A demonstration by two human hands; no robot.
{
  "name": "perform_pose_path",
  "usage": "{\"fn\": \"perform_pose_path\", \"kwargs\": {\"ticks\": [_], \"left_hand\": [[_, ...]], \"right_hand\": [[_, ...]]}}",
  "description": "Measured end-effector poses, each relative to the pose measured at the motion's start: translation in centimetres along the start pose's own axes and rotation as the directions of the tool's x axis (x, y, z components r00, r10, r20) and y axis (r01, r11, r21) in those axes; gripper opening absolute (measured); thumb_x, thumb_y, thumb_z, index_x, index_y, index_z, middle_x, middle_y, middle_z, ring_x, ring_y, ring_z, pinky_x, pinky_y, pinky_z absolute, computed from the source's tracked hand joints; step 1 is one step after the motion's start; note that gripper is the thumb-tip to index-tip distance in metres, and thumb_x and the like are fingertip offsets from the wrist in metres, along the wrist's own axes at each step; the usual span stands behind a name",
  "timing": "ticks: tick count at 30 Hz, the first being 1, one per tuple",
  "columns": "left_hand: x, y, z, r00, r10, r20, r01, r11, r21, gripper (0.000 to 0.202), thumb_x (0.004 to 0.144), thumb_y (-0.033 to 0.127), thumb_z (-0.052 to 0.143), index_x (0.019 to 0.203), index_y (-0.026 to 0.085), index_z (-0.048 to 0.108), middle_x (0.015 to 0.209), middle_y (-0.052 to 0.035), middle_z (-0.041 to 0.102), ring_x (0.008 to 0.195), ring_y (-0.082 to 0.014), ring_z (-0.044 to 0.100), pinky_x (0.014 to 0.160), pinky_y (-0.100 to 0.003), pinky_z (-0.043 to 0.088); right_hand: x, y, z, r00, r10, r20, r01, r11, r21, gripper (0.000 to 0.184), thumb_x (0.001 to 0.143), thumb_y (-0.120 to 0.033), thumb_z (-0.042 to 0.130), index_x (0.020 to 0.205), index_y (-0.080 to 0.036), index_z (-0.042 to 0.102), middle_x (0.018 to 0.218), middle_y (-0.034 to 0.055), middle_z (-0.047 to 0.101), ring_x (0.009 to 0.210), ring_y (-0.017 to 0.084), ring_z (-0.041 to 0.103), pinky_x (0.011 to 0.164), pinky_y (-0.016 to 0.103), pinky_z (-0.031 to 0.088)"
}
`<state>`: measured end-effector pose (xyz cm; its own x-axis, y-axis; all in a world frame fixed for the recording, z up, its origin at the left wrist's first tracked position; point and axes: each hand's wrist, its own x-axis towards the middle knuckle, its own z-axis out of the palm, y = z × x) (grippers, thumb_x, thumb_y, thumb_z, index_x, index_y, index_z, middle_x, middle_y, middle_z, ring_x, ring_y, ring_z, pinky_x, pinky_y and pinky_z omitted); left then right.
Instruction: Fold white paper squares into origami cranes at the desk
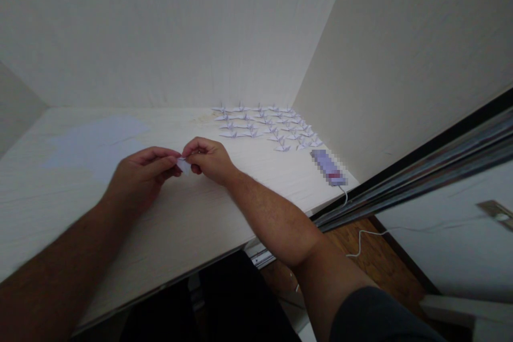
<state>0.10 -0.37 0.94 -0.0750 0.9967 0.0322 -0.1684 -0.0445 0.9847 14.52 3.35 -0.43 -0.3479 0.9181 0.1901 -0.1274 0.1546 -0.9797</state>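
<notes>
A small piece of folded white paper [184, 166] is pinched between my two hands, a little above the white tabletop [188, 224]. The thumb and fingers of my left hand [146, 171] close on its left side. On its upper right side, my right hand [209, 159] grips it between thumb and forefinger. Fingers cover part of the paper, so its exact folded shape does not show. Beyond my right hand stand several rows of folded white paper cranes [251, 132]. Left of my left hand lies a spread of flat white paper sheets [96, 141].
A blurred-out phone-like device [328, 166] lies at the table's right side, with a white cable [372, 232] running off toward the wall socket [499, 214]. Pale panels rise behind and right of the table. Metal rails [401, 176] run along the right edge.
</notes>
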Motion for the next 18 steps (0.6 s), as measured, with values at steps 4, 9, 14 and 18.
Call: {"fn": "perform_pose_path", "kwargs": {"ticks": [4,9,14,18], "left_hand": [[0.0,-0.3,0.1,0.999,0.02,-0.049,-0.018,0.999,0.049,0.024,0.055,0.022,0.078,0.072,0.016,0.063,0.06,0.0002,0.062,0.051,-0.0116,0.056,0.052,-0.024,0.045],[0.3,-1.2,-0.5,0.992,0.123,-0.032,-0.122,0.992,0.027,0.027,0.058,0.022,0.075,0.079,0.017,0.059,0.06,0.0023,0.061,0.051,-0.0104,0.056,0.053,-0.023,0.045],[0.0,-0.9,-0.7,0.967,0.241,-0.081,-0.225,0.96,0.166,0.025,0.06,0.021,0.075,0.08,0.016,0.061,0.065,0.0013,0.062,0.058,-0.0108,0.058,0.057,-0.023,0.045],[-0.4,-0.6,-0.6,0.948,0.311,-0.074,-0.282,0.922,0.266,0.022,0.062,0.023,0.074,0.079,0.017,0.062,0.068,-0.0003,0.063,0.062,-0.0118,0.058,0.059,-0.023,0.045]], "right_hand": [[-0.2,0.2,0.2,0.998,-0.057,-0.007,0.057,0.997,-0.057,0.006,0.073,-0.015,0.06,0.076,-0.018,0.057,0.049,-0.0093,0.048,0.045,0.005,0.047,0.045,0.016,0.036],[-0.5,0.5,0.2,0.997,-0.067,0.032,0.067,0.998,0.001,0.014,0.069,-0.017,0.058,0.082,-0.018,0.056,0.055,-0.0076,0.055,0.045,0.007,0.052,0.045,0.017,0.04],[-0.7,-0.1,0.3,1.0,0.007,-0.013,-0.007,1.0,0.008,0.027,0.067,-0.026,0.066,0.091,-0.017,0.058,0.059,-0.0056,0.059,0.05,0.009,0.059,0.043,0.018,0.042],[-0.9,-0.5,0.5,0.998,0.04,-0.052,-0.041,0.999,-0.02,0.022,0.068,-0.031,0.068,0.079,-0.014,0.06,0.057,-0.0015,0.062,0.049,0.01,0.059,0.044,0.019,0.043]]}}
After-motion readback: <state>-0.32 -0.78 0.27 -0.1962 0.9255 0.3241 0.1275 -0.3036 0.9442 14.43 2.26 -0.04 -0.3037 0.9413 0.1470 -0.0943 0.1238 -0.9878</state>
